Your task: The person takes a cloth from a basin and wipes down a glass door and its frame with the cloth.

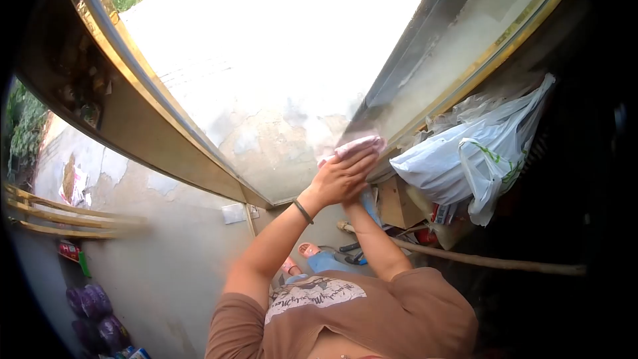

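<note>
Nothing reads surely: at bottom centre, dark script on the brown T-shirt's pale panel is blurred; at right, the white plastic bag's green print is illegible.

The 2 forearms, left forearm and right forearm, reach forward and converge; the left hand lies over the right hand, largely hiding it, its visible fingers close together

Head-worn camera is facing forward and down, covering brown printed fabric T-shirt near, sunlit pale concrete ground far.
</note>
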Demonstrator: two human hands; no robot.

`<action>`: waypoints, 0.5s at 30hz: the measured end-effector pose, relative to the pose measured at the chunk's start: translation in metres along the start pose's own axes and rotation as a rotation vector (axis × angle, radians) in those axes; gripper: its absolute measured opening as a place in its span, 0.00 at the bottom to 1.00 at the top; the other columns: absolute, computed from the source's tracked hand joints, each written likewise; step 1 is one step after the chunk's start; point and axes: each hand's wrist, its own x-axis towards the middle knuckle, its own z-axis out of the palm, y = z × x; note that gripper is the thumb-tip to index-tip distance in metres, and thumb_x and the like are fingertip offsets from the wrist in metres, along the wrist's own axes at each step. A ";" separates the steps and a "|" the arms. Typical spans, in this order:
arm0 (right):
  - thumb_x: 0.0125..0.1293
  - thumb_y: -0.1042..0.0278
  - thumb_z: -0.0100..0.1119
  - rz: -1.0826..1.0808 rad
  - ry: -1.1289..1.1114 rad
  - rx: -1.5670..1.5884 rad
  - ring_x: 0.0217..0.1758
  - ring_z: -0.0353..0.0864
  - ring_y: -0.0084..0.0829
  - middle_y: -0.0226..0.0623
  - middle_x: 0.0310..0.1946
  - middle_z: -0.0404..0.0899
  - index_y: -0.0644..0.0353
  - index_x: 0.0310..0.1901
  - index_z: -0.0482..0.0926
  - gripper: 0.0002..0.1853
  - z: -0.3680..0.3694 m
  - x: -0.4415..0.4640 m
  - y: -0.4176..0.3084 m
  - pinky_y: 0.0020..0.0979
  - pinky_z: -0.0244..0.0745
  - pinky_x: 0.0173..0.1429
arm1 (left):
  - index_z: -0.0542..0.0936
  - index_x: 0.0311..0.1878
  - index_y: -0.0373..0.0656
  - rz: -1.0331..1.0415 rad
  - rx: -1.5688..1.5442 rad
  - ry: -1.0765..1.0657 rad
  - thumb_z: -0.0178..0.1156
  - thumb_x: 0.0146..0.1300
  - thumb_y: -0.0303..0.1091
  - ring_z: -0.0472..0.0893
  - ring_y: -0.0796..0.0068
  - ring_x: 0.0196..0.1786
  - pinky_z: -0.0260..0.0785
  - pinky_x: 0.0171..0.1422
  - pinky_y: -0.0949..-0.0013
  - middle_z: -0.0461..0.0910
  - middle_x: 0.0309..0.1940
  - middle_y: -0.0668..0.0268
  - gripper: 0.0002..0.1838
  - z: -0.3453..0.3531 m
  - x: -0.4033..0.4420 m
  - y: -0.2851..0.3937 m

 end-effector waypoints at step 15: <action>0.70 0.64 0.65 -0.323 0.034 0.223 0.66 0.71 0.47 0.50 0.64 0.72 0.56 0.58 0.75 0.18 0.014 0.107 -0.123 0.48 0.69 0.67 | 0.81 0.59 0.43 -0.288 -0.024 0.561 0.65 0.60 0.44 0.70 0.44 0.73 0.57 0.77 0.45 0.78 0.66 0.54 0.25 -0.159 -0.026 0.073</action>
